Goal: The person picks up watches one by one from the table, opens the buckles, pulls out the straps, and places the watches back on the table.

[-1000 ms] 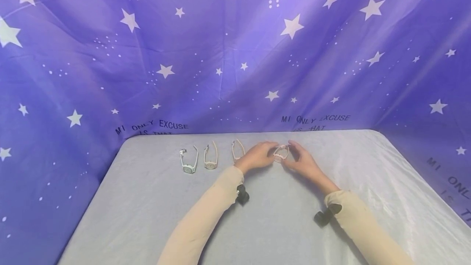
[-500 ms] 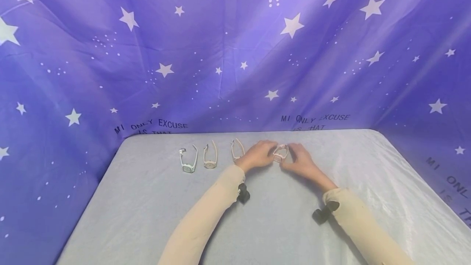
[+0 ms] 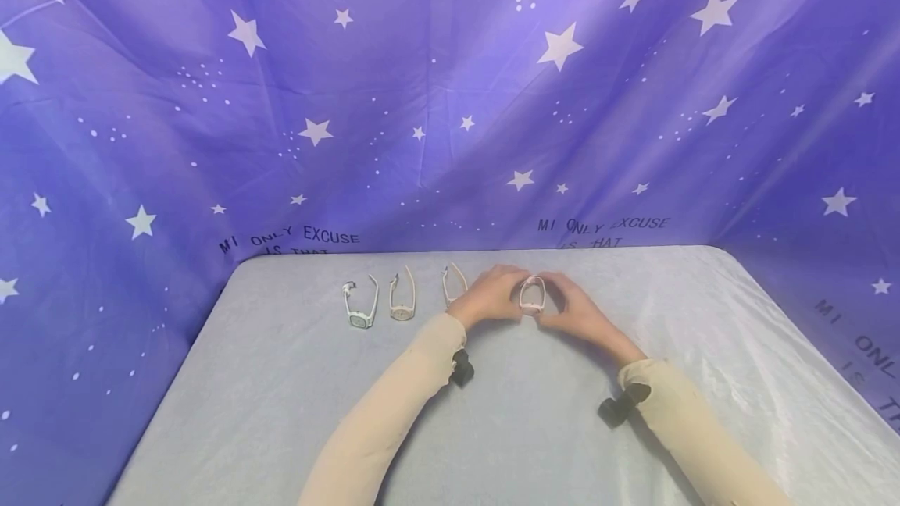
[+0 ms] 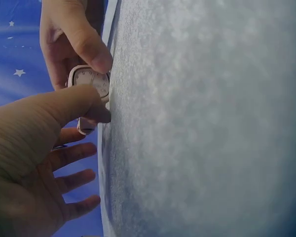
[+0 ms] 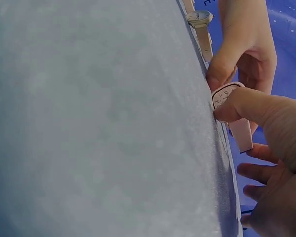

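Between my two hands stands a pale pink wristwatch (image 3: pixel 532 308) with a rounded-square dial, its strap curving up into a loop in the head view. My left hand (image 3: pixel 492 295) holds its left side, and my right hand (image 3: pixel 578 312) its right side. The left wrist view shows the dial (image 4: pixel 86 76) with a thumb at each edge and a strap end (image 4: pixel 85 127) below. In the right wrist view, my right thumb (image 5: pixel 229 107) covers part of the dial, while the pink strap (image 5: pixel 242 136) points down. The other fingers of both hands are spread.
Left of the hands, a white watch (image 3: pixel 361 320) and a beige watch (image 3: pixel 402 313) stand in a row on the grey cloth-covered table (image 3: pixel 534 428). A third watch (image 3: pixel 460 278) is partly hidden by my left hand. Behind hangs a purple star-patterned curtain (image 3: pixel 422 100).
The pink watch has turned from a slant to facing front and shifted slightly left. My right hand has moved a little left with it; the other watches stay put.
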A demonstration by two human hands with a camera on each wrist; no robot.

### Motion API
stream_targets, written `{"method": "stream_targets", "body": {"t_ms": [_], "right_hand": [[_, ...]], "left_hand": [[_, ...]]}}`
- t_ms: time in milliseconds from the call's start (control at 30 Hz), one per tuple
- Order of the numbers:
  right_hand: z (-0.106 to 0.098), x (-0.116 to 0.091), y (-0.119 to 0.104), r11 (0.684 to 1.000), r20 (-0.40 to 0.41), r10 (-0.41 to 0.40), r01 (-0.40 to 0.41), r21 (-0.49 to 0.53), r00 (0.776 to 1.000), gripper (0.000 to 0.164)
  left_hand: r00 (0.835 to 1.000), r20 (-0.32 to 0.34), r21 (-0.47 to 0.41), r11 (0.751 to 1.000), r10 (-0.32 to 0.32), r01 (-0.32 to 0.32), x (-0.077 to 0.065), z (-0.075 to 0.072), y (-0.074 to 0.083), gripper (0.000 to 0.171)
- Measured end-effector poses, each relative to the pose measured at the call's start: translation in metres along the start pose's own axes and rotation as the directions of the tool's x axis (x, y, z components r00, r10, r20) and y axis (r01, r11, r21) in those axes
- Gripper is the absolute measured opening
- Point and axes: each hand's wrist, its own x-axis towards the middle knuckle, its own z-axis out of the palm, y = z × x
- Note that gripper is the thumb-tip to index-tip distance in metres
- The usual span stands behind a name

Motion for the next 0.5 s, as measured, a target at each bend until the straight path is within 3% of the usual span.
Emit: {"method": "stream_targets", "body": {"t_ms": [500], "right_hand": [[-0.0005, -0.0014, -0.0042, 1.0, -0.022, 0.003, -0.002, 0.01, 1.0, 0.084]], "left_hand": [[0.995, -0.076, -0.004, 0.998, 0.06, -0.06, -0.0069, -0.0028, -0.0038, 0.081]]}}
